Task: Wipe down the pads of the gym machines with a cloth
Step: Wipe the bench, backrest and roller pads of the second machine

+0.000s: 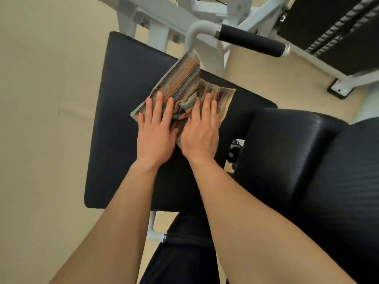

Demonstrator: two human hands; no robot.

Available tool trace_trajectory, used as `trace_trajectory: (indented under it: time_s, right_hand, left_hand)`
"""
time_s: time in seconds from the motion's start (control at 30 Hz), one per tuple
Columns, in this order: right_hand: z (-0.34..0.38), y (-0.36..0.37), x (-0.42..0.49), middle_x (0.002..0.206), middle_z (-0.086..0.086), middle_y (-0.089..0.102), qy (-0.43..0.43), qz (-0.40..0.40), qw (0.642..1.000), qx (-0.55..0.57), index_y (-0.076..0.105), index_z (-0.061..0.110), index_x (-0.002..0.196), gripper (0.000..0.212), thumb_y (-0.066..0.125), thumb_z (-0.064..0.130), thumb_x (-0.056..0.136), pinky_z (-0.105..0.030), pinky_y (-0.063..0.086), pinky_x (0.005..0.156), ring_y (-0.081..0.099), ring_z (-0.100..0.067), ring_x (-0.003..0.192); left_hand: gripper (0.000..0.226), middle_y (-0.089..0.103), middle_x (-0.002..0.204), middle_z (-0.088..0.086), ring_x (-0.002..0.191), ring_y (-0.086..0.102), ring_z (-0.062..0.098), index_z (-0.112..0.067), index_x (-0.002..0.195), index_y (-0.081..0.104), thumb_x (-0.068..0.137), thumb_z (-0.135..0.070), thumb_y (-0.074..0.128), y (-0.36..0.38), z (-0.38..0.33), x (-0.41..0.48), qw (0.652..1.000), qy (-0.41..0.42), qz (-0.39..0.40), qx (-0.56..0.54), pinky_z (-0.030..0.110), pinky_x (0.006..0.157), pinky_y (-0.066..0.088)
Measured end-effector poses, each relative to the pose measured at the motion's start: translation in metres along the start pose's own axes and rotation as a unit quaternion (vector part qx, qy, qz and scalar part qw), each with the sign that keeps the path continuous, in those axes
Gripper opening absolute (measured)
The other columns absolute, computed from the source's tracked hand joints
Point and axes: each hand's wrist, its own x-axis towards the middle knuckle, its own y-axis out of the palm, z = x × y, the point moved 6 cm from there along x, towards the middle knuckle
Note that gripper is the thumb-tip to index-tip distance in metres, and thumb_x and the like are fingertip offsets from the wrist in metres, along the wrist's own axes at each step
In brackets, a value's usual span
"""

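Note:
A striped multicoloured cloth (182, 83) lies bunched on the flat black seat pad (123, 99) of a white-framed gym machine. My left hand (155, 130) presses flat on the cloth's near left part, fingers spread. Beside it, thumbs almost touching, my right hand (202, 130) lies flat on the cloth's near right part. Neither hand curls around the cloth. A second, thicker black pad (297, 160) stands to the right of the seat pad.
A black foam handle (250, 41) on a white bar juts out behind the seat pad. The white frame (205, 9) and a dark weight stack (336, 31) stand at the back right. My dark-clad leg (184, 253) is below the pad. Beige floor (41, 119) surrounds the machine.

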Motion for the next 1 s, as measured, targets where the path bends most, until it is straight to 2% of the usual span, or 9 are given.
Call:
trace_trajectory:
  time_s: [0.2,0.37,0.67,0.8,0.9,1.0]
  right_hand:
    - [-0.021,0.043,-0.074,0.17,-0.014,-0.004,0.035,-0.006,0.999,-0.039,0.005,0.019,0.163,0.07,0.034,0.036,0.101,-0.05,0.011,0.127,-0.004,-0.031,0.158]
    - [-0.03,0.062,-0.111,0.17,-0.016,0.0,0.054,-0.034,0.997,-0.047,0.007,0.018,0.163,0.07,0.04,0.037,0.104,-0.05,0.013,0.126,0.0,-0.032,0.158]
    - [-0.045,0.102,-0.189,0.17,-0.014,0.005,0.038,-0.063,0.996,-0.048,0.011,0.019,0.163,0.065,0.033,0.038,0.104,-0.049,0.011,0.127,0.003,-0.032,0.158]
    - [-0.068,0.118,-0.224,0.171,-0.009,0.007,-0.012,-0.072,0.994,-0.083,0.013,0.023,0.163,0.063,0.033,0.04,0.106,-0.046,0.009,0.128,0.004,-0.028,0.158]
    - [-0.102,0.124,-0.245,0.171,-0.007,0.009,-0.051,-0.078,0.99,-0.104,0.016,0.026,0.162,0.064,0.038,0.044,0.104,-0.045,0.013,0.128,0.007,-0.026,0.158]
    - [-0.133,0.123,-0.253,0.171,-0.008,0.004,-0.037,-0.072,0.994,-0.079,0.014,0.028,0.162,0.071,0.045,0.044,0.101,-0.045,0.013,0.128,0.002,-0.026,0.158]
  left_hand:
    - [0.074,0.001,0.169,0.007,0.155,-0.003,0.031,-0.024,0.161,0.013,0.1,-0.039,0.052,0.026,0.024,-0.056,1.0,-0.003,-0.017,-0.005,0.052,0.124,0.006]
    - [0.072,0.0,0.169,0.009,0.155,-0.002,0.033,-0.022,0.161,0.01,0.102,-0.041,0.047,0.044,0.037,-0.087,0.999,0.038,-0.028,0.017,0.053,0.123,0.005]
    - [0.062,0.001,0.168,0.014,0.155,-0.001,0.036,-0.016,0.161,0.007,0.108,-0.042,0.027,0.092,0.056,-0.165,0.994,0.067,-0.071,0.055,0.054,0.123,0.003]
    - [0.061,0.003,0.167,0.018,0.154,0.0,0.04,-0.014,0.161,0.01,0.108,-0.036,0.032,0.116,0.052,-0.192,0.984,0.122,-0.09,0.092,0.057,0.122,0.006]
    - [0.062,0.004,0.167,0.019,0.153,0.001,0.042,-0.014,0.161,0.011,0.108,-0.036,0.033,0.132,0.043,-0.204,0.967,0.195,-0.098,0.131,0.058,0.121,0.007]
    - [0.06,0.007,0.167,0.019,0.153,0.005,0.044,-0.015,0.16,0.013,0.108,-0.037,0.03,0.138,0.036,-0.202,0.949,0.248,-0.102,0.166,0.06,0.12,0.009]
